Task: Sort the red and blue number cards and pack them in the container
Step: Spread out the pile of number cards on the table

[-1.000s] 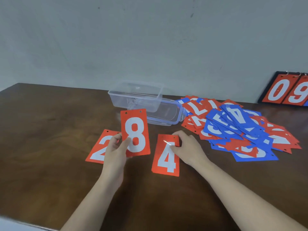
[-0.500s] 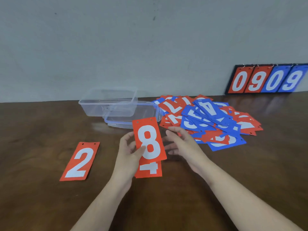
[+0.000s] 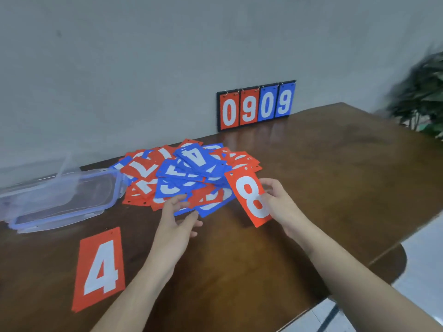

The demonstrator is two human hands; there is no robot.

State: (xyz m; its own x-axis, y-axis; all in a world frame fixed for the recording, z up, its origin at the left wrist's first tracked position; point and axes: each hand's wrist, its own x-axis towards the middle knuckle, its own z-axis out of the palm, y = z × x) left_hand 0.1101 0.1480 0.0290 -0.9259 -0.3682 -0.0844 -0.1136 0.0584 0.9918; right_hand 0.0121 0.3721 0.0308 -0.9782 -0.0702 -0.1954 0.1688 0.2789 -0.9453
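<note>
From the head view, the red 8 card (image 3: 249, 196) has passed from the left hand, which held it half a second ago, to the right hand (image 3: 282, 207), and the camera has swung right, so the red 4 card (image 3: 100, 268) that lay under the 8 now lies flat and alone at the lower left of the wooden table (image 3: 323, 168), while the red 2 card has gone out of the picture. Readable writing is all white digits: 8 on the held card, 4 on the lone card, an upside-down 4 on the topmost blue card (image 3: 195, 157) of the mixed pile (image 3: 187, 178), and 0 9 0 9 on the small scoreboard (image 3: 256, 105) leaning against the wall, two panels red and two blue. The right hand pinches the 8 card by its right edge, thumb on the face, lifting it tilted just beside the pile's right edge. The left hand (image 3: 178, 220) is loosely spread and holds nothing, its fingertips (image 3: 181, 198) at the near edge of the pile; whether they touch a card cannot be told. The clear container (image 3: 60, 197) sits at the left, against the pile. A blurred green plant (image 3: 422, 97) stands beyond the table's right end.
</note>
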